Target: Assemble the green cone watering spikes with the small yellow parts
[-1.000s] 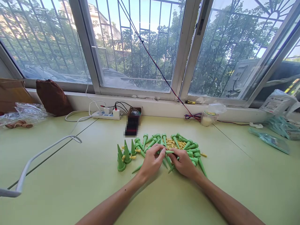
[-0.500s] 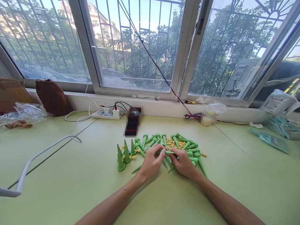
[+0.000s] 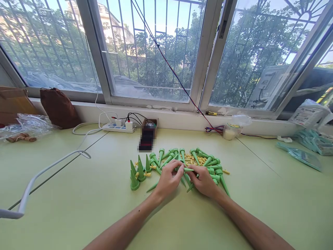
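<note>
Between my two hands lies a green plastic watering spike (image 3: 188, 169), its tip pointing right. My left hand (image 3: 169, 176) is closed around its wide end, which the fingers mostly hide. At the tip, my right hand (image 3: 204, 181) has its fingers pinched on or against the same spike. Many loose green spikes (image 3: 209, 160) lie around the hands, beyond and to the right. Small yellow valves (image 3: 191, 159) are heaped behind the hands. To the left, several spikes (image 3: 134, 181) stand point up, with yellow valves (image 3: 147, 174) at their sides.
A power strip (image 3: 118, 127) with plugs and a small box (image 3: 153, 124) sit by the window ledge. A white cable (image 3: 49, 166) crosses the table at left. A jar (image 3: 231, 132), bundled wires (image 3: 214, 129) and plastic packets (image 3: 299, 155) lie toward the right.
</note>
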The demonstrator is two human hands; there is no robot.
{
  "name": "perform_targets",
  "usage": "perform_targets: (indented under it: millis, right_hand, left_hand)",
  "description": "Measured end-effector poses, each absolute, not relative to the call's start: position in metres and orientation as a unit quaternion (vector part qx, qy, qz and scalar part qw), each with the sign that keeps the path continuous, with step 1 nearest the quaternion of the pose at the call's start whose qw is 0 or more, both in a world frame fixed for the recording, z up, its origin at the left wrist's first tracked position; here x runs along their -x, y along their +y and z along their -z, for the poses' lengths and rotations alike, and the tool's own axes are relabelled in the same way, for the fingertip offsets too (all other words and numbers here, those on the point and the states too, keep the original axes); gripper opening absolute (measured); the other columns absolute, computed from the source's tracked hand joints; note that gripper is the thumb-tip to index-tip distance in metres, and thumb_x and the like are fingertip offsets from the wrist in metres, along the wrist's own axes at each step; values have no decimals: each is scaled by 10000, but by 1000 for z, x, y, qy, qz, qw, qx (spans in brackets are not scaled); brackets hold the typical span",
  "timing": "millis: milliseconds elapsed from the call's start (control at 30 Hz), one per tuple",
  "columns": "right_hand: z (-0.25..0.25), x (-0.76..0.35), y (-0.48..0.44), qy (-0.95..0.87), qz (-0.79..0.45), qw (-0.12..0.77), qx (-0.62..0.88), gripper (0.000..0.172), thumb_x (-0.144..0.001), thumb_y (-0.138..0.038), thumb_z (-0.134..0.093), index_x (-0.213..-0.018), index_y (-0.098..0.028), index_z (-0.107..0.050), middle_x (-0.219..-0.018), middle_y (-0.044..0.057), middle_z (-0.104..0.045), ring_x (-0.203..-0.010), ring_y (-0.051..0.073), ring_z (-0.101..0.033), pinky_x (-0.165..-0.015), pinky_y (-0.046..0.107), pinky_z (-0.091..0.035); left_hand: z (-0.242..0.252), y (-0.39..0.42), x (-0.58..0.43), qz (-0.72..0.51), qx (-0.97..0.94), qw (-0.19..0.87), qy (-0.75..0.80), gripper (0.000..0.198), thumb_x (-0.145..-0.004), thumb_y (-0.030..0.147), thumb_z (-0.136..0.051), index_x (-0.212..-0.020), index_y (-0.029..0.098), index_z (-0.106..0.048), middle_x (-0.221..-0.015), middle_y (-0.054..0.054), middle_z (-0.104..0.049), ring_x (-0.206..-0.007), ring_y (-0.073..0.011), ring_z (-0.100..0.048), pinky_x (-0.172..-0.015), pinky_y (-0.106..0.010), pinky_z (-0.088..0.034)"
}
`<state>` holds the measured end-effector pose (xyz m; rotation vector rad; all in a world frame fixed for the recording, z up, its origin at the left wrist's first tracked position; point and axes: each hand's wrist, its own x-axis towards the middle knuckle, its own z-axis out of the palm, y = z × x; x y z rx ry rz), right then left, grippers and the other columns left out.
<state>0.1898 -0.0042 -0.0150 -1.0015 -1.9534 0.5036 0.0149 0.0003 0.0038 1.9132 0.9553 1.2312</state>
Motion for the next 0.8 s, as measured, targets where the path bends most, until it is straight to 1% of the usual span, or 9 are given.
perform_targets:
  millis: [567,800]
  right_hand:
    - [18,-190,-2,-787,-191,429,400,214,-953,-214,-488,-758,-187,-573,-643,-11,-565,-573,137,-475,-569,246,-354]
    - [17,-191,-3,-789,-194,424,400,192,-957,-218,-487,-837,-177,-631,-700,11,-619,-614,149,-510,-597,251,-385]
  left_hand:
    - [-3,1,-15,-464,-739,325,363,248,-943,284,-475,-839,177,-673,-903,-60,-669,-844,-188,-609,-729,-282,-486]
    - [-4,1,-16,-462,-739,329,364,252,-947,291,-473,-859,178,-681,-916,-66,-668,-857,-191,-610,-733,-280,-492]
